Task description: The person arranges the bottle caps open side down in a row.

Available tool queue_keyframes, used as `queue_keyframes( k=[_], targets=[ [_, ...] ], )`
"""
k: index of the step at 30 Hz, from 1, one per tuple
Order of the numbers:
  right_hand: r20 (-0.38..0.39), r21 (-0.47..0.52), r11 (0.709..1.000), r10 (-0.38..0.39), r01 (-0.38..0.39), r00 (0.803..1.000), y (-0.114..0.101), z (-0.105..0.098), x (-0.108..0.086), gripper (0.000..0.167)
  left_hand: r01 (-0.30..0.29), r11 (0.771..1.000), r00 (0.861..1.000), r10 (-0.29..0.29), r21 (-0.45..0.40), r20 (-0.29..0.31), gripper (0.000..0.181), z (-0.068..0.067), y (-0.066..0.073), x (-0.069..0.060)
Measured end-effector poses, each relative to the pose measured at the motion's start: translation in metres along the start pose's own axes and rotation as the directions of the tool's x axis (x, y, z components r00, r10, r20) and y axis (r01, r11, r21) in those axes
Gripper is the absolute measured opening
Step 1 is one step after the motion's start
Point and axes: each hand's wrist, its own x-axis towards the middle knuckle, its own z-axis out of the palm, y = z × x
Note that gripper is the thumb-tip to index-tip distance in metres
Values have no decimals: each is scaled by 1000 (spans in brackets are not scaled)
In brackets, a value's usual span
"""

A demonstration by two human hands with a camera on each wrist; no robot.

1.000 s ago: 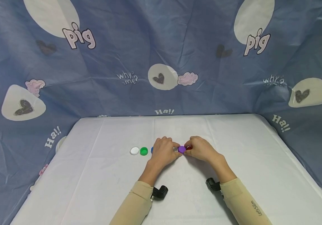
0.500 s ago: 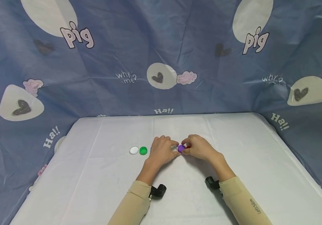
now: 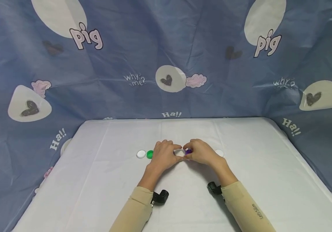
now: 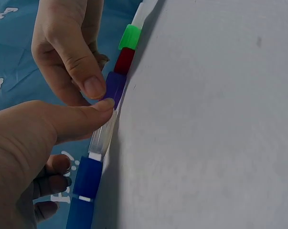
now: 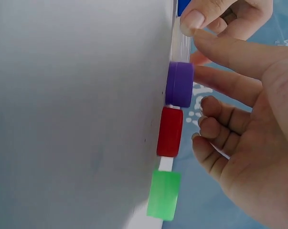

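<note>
A row of round caps lies on the white table. My left hand point(image 3: 164, 155) holds a clear cap point(image 3: 179, 153) between thumb and index finger. My right hand point(image 3: 201, 152) pinches the same clear cap from the other side, its thumb close to the left thumb in both wrist views. A purple cap point(image 5: 180, 84) sits right beside the clear one, partly under my right hand in the head view. Beyond it come a red cap point(image 5: 170, 132) and a green cap point(image 5: 164, 194). On the left side, blue caps point(image 4: 89, 177) stand near my left fingers, hidden in the head view.
At the row's left end in the head view lie a white cap point(image 3: 141, 154) and a green cap point(image 3: 150, 154). Another white cap point(image 3: 219, 152) lies to the right of my right hand. A blue printed cloth point(image 3: 119, 100) hangs behind the table point(image 3: 96, 180).
My right hand has shifted left from the purple cap to the clear cap. More of the clear cap now shows between the hands. The head view has swung slightly.
</note>
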Motion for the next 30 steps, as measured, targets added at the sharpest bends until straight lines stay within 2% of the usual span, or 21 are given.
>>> queue_keyframes(
  k=[10, 20, 24, 30],
  targets=[
    [6, -32, 999, 33, -32, 999, -2, 3, 2, 41, 26, 1000, 1000, -26, -3, 7, 50, -3, -5, -4],
    [15, -49, 997, 54, -53, 998, -8, 3, 2, 41, 38, 999, 999, -38, -5, 18, 42, -4, -7, -5],
    [6, -44, 999, 32, -32, 999, -8, 3, 3, 40, 16, 1000, 1000, -16, -21, 3, 41, -6, -9, -5],
    [-32, -32, 999, -21, 20, 999, -8, 1, 4, 39, -47, 998, 998, 46, -33, -46, 40, -8, -18, -4]
  ],
)
